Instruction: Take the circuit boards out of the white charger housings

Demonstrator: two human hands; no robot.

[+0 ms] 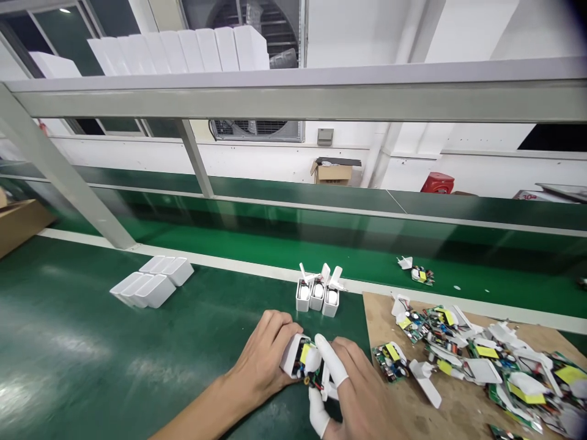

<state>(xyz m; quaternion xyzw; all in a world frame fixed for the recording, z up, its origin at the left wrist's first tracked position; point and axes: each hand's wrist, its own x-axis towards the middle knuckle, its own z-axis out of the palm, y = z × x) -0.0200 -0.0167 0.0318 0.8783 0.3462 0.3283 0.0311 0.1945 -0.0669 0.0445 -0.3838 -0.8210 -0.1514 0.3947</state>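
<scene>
My left hand point(263, 357) is wrapped round a white plastic casing point(290, 354) low in the middle of the view. My right hand point(355, 391), with white finger cots on the thumb and forefinger, presses a circuit board point(306, 360) with a yellow part into that casing. Both hands hover just above the green table point(92, 342). Just beyond them stand three filled white casings point(317, 294) in a row with their flaps up.
A brown board point(380, 308) at the right carries a heap of circuit boards point(481, 357) and white covers. Several empty white casings point(153, 281) lie at the left. One loose circuit board point(419, 273) rests on the green conveyor belt behind. A metal frame crosses overhead.
</scene>
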